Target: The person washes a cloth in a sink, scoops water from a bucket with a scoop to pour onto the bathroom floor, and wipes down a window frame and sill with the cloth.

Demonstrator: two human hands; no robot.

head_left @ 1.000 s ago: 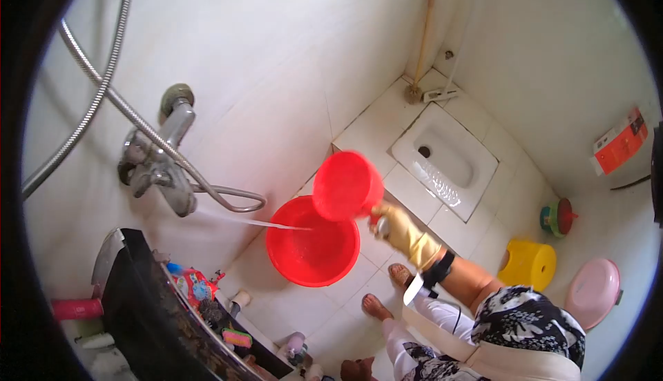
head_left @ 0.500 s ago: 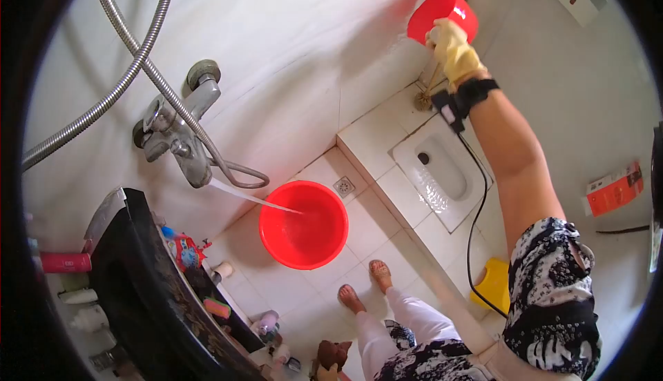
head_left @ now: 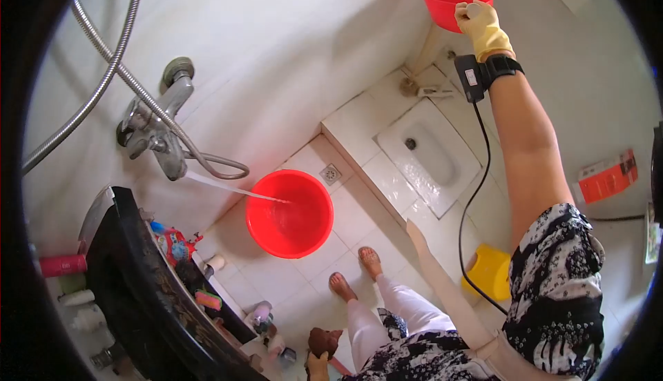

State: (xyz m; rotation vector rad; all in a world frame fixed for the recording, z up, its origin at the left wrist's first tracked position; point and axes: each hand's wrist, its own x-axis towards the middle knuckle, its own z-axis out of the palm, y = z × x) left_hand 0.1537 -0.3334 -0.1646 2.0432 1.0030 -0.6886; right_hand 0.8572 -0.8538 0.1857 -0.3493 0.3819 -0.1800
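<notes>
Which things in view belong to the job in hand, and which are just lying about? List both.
Seemingly for the job:
red dipper in the right hand
red basin catching water
running faucet

Seemingly just lying about:
yellow stool
pink sponge

Pale walls (head_left: 276, 56) enclose a white tiled floor (head_left: 351, 219).

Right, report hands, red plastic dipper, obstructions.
Right yellow-gloved hand high, gripping dipper. Left hand low, grip unclear. Possible snag: black cable beside right arm.
</notes>
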